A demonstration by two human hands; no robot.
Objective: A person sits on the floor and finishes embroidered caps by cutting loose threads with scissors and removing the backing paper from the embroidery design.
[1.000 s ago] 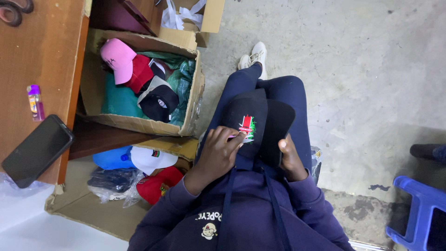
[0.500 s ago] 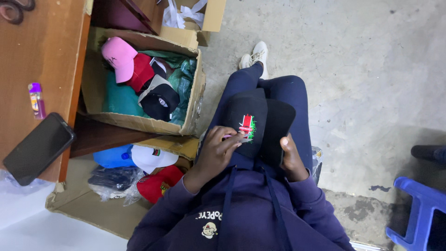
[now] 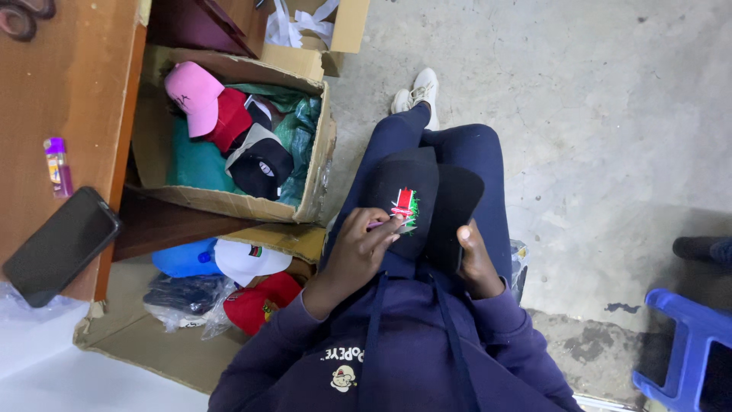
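I sit over a grey concrete floor (image 3: 595, 114), rough and stained, with a darker patch at about four o'clock. A wooden table (image 3: 69, 84) fills the ten o'clock corner, bearing a dark phone (image 3: 57, 244) and a small purple lighter (image 3: 57, 166). Between the table and my legs, at eleven o'clock, an open cardboard box (image 3: 313, 172) holds caps, a pink cap (image 3: 194, 95) on top. More caps, white and red, lie in a lower box (image 3: 137, 347) at eight o'clock. A blue plastic stool (image 3: 686, 343) stands at four o'clock.

The black cap (image 3: 415, 198) rests on my lap at the centre, its embroidered red, green and white patch facing up. My left hand (image 3: 362, 248) has its fingers drawn narrow, pinching a thin pink tool (image 3: 381, 224) whose tip touches the patch. My right hand (image 3: 476, 255) grips the cap's brim edge at three o'clock of the patch, thumb up along it.

Since half a second ago little has changed: my left fingers have crept slightly toward the patch, the right hand has stayed put, and the cap has not shifted.
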